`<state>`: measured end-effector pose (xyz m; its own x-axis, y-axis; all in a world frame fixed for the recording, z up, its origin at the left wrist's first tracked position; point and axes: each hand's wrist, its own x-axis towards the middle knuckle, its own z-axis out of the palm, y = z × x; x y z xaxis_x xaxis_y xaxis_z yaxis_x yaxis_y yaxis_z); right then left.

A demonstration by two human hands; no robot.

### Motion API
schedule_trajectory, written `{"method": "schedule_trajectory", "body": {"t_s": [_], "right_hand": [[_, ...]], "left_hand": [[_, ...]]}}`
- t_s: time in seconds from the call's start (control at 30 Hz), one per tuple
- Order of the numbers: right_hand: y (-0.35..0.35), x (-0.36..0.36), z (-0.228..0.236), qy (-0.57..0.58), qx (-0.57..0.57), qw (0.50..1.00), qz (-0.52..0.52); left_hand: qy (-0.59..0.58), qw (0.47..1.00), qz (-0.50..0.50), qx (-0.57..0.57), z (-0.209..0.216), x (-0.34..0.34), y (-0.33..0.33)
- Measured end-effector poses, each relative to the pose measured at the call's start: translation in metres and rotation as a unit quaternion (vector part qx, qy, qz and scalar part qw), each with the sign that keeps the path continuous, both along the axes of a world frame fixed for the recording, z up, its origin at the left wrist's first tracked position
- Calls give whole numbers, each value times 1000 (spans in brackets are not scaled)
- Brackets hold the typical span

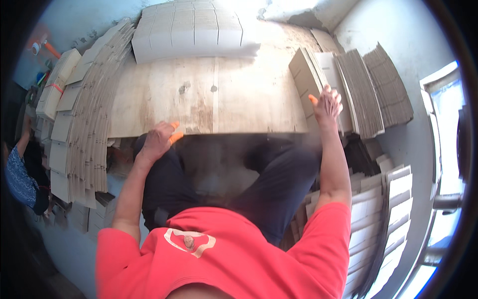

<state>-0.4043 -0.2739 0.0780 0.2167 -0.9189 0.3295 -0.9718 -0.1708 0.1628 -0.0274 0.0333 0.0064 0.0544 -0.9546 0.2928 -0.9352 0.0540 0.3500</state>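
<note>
My left hand (pixel 162 139) rests at the front edge of the wooden table (pixel 199 94), holding nothing. Orange covers sit on its thumb and a finger, which are apart. To the right, my right hand (pixel 327 107) is over the near end of a row of upright brown cardboard sheets (pixel 307 72). Its thumb, in an orange cover, sticks out on the left side of the sheets, with the other fingers spread to the right. No sheet is visibly lifted by it.
A pile of scored cardboard (pixel 189 30) lies at the table's back. Tall cardboard stacks (pixel 84 114) line the left, and more stacks (pixel 361 92) stand at the right. Below them is another pile (pixel 368 224). A person in a patterned garment (pixel 22 177) is at far left.
</note>
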Motion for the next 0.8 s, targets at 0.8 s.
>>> {"method": "schedule_trajectory", "body": {"t_s": [0.8], "right_hand": [[-48, -19, 15, -273, -192, 942, 44]], "left_hand": [[48, 995, 41, -78, -11, 68, -260]]}}
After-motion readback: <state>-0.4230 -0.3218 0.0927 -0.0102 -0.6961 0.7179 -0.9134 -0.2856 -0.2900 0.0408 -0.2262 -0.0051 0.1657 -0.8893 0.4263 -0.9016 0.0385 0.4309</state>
